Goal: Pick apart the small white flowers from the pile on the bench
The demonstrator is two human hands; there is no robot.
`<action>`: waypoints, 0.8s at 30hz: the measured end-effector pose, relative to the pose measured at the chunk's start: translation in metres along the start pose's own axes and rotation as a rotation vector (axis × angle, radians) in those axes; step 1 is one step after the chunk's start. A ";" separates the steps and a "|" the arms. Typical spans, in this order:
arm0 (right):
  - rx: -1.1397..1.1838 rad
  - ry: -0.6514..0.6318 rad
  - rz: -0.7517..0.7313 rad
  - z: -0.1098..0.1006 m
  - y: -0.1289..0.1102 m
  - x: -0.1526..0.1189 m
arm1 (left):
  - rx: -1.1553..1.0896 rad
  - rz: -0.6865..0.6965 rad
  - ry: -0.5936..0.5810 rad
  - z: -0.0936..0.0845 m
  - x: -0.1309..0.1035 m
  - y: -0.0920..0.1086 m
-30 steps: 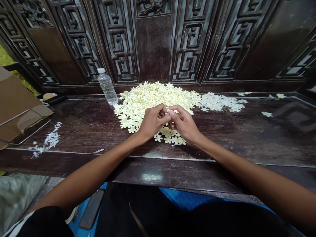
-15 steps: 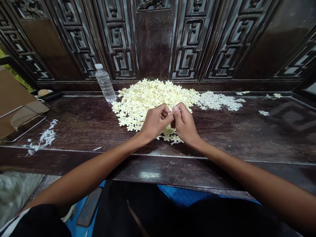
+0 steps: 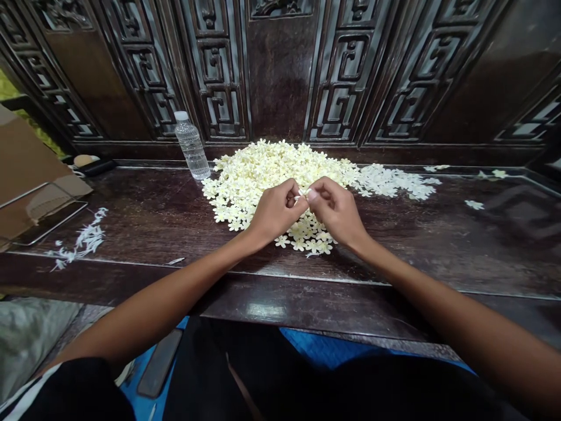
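Observation:
My left hand point(image 3: 279, 211) and my right hand point(image 3: 337, 210) meet fingertip to fingertip over a heap of pale yellow flowers point(image 3: 258, 166). Both are closed in a pinch. Between the fingertips shows a small pale flower point(image 3: 303, 192), partly hidden by the fingers. More loose blossoms point(image 3: 304, 237) lie on the dark wooden bench point(image 3: 407, 240) just below my hands. Whiter flowers point(image 3: 390, 181) spread out to the right of the heap.
A clear water bottle point(image 3: 193, 146) stands left of the heap. Thin white bits point(image 3: 83, 240) lie near a cardboard box point(image 3: 35, 175) and a wire frame at far left. A carved wooden back point(image 3: 280, 76) rises behind. A phone point(image 3: 160, 362) lies below on something blue.
My hands have come up slightly, and the right wrist has swung outward, uncovering more of the loose flowers beneath. A pale flower now shows between the fingertips. The whole view has shifted slightly.

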State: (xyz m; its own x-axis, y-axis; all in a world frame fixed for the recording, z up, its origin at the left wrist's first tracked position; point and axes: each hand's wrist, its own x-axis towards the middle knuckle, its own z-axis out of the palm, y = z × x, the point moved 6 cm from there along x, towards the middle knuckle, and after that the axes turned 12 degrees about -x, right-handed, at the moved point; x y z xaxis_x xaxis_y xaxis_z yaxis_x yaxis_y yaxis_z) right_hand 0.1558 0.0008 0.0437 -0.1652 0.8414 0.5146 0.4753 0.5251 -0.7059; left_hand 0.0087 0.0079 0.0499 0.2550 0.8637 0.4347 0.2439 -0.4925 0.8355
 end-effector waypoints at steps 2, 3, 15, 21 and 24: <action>-0.083 0.023 -0.031 -0.001 -0.002 0.001 | -0.003 0.016 0.037 -0.003 0.003 -0.002; -0.080 0.044 -0.028 -0.002 -0.002 0.002 | -0.028 0.022 0.052 -0.004 0.004 -0.004; 0.514 -0.034 0.254 0.012 0.016 0.000 | -0.244 0.013 0.063 0.005 -0.003 -0.016; 0.748 -0.258 0.345 0.022 0.011 -0.002 | 0.123 0.330 0.019 0.000 -0.001 0.001; 0.797 -0.317 0.374 0.025 0.005 -0.004 | 0.195 0.409 -0.002 0.000 -0.001 0.004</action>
State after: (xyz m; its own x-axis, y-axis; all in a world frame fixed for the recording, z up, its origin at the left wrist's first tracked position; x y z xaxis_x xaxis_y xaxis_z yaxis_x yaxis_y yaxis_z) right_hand 0.1372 0.0030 0.0256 -0.4051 0.9073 0.1123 -0.1678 0.0469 -0.9847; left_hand 0.0095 0.0047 0.0527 0.3692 0.5938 0.7149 0.2940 -0.8044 0.5163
